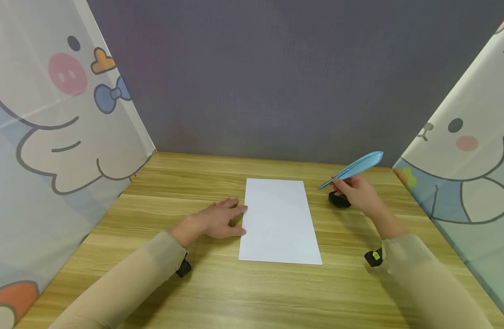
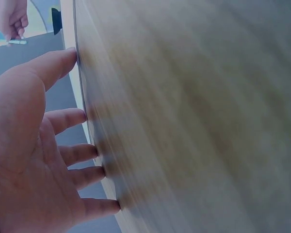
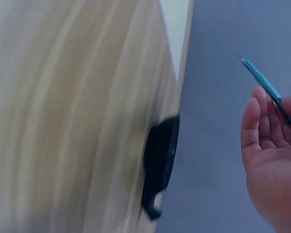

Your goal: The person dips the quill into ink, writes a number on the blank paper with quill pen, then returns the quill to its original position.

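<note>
Right hand [image 1: 360, 192]: grip narrow, pinching a light-blue feather pen [image 1: 359, 165] between thumb and fingers near its lower part. Pen is held tilted above the worktop [image 1: 276, 292], writing point down and to the left, vane end up and to the right. It sits right of the paper's top right corner, apart from the sheet. Right wrist view shows a fine point on a teal barrel, clear of any surface.

Left hand [image 1: 219, 221]: grip wide, fingers [image 2: 80, 151] spread, palm down. Thumb and index tips touch the left edge of the white sheet of paper [image 1: 278, 224]; the other fingers fan out left of it, tips at the worktop in the left wrist view.

Sheet lies flat near the middle, between the two hands, long side running away from the person.

Black object [image 1: 339, 200] rests on the worktop just below the right hand, right of the sheet, apart from both. Notch at one end in the right wrist view; can't tell what it is.

Worktop is yellowish wood grain. Person wears beige sleeves [image 1: 124, 278]; black wrist device [image 1: 374, 258] by the right cuff carries a small yellow patch, too small to read. Dark grey panel [image 1: 268, 82] behind, cartoon-print curtain [image 1: 71, 137] at left.
</note>
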Demonstrator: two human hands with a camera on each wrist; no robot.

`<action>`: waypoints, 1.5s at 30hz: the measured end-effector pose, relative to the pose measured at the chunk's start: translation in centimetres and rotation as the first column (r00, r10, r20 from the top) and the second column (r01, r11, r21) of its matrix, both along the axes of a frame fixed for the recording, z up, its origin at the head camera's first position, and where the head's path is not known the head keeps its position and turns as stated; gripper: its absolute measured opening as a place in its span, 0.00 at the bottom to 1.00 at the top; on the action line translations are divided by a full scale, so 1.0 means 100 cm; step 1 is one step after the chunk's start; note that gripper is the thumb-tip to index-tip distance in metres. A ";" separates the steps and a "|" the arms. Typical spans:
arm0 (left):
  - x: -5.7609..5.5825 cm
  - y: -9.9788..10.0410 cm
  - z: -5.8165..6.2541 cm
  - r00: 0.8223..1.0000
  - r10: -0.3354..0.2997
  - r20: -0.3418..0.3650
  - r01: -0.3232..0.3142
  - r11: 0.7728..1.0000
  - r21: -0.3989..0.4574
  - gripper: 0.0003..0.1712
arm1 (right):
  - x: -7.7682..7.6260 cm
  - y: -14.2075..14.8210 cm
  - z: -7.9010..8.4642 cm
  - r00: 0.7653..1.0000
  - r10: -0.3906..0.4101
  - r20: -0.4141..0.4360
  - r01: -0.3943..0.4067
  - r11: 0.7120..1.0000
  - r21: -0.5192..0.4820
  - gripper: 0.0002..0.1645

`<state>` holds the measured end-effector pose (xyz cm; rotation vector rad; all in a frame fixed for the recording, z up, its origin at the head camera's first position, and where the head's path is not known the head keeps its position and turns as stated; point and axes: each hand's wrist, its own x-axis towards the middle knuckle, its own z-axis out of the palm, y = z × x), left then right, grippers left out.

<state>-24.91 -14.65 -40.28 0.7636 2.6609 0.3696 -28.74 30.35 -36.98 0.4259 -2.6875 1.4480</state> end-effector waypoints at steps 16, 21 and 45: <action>0.000 0.001 0.000 1.000 -0.006 0.004 0.006 1.000 0.006 0.48 | -0.026 -0.068 -0.014 0.999 -0.004 0.040 0.006 0.998 -0.059 0.24; 0.000 0.001 -0.001 1.000 0.000 0.004 0.000 1.000 0.000 0.48 | -0.034 -0.082 -0.021 0.999 -0.018 0.040 0.021 0.997 -0.079 0.23; -0.003 0.000 -0.004 1.000 -0.009 -0.003 0.009 1.000 0.003 0.48 | -0.054 -0.112 -0.036 0.989 -0.109 0.104 0.122 0.985 -0.122 0.23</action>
